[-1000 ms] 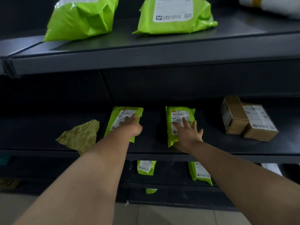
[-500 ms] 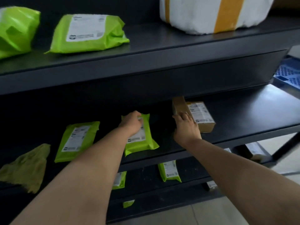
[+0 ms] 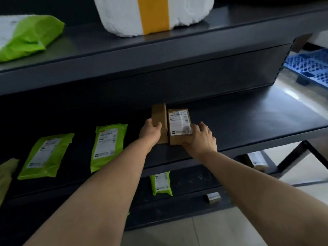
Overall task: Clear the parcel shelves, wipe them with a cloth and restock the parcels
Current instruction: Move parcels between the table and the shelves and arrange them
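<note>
Two small cardboard boxes stand side by side on the dark middle shelf (image 3: 248, 119). My left hand (image 3: 150, 133) grips the plain box (image 3: 158, 113) on the left. My right hand (image 3: 201, 139) holds the near right corner of the labelled box (image 3: 179, 121). Two green mailer parcels (image 3: 107, 145) (image 3: 46, 155) lie flat on the same shelf to the left. A yellowish cloth (image 3: 7, 172) shows at the far left edge, partly cut off.
The upper shelf (image 3: 159, 52) carries a white foam box with yellow tape (image 3: 152, 13) and a green parcel (image 3: 26, 36). The lower shelf holds a green parcel (image 3: 161, 183) and small boxes (image 3: 213, 197). A blue plastic pallet (image 3: 310, 66) lies on the floor at right.
My left hand left the green parcel and took the plain box. My right hand shifted from the boxes' left side to the labelled box's near right corner. The view panned right.
</note>
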